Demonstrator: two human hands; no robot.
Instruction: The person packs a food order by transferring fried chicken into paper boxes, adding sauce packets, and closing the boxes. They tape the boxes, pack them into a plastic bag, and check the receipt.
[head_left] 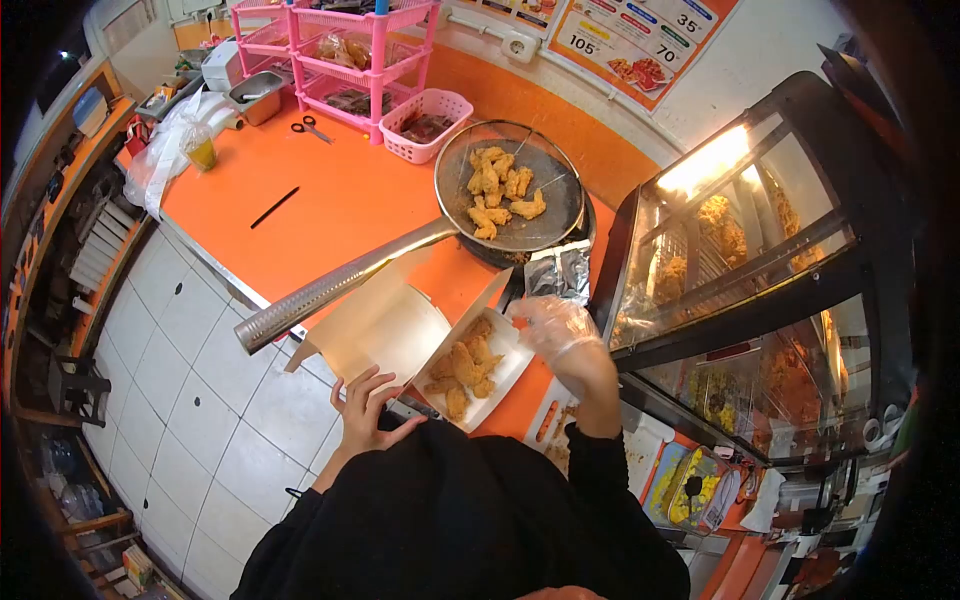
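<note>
A cardboard box (508,367) stands with its lid (385,325) folded back to the left, and several pieces of fried chicken (465,368) lie inside it. My left hand (368,415) is bare, with fingers apart by the box's near left edge; I cannot tell whether it touches the card. Wearing a clear plastic glove, my right hand (562,338) is over the box's right side. Its fingertips are blurred and partly hidden, so any hold is unclear. Behind the box, a long-handled strainer (450,225) holds more fried chicken wings (490,185).
The strainer's metal handle reaches left past the orange table's (225,240) front edge. A lit glass display cabinet (740,270) stands close on the right. Farther back are a pink basket (425,145), a pink rack (375,75), scissors (311,128) and a black stick (274,207).
</note>
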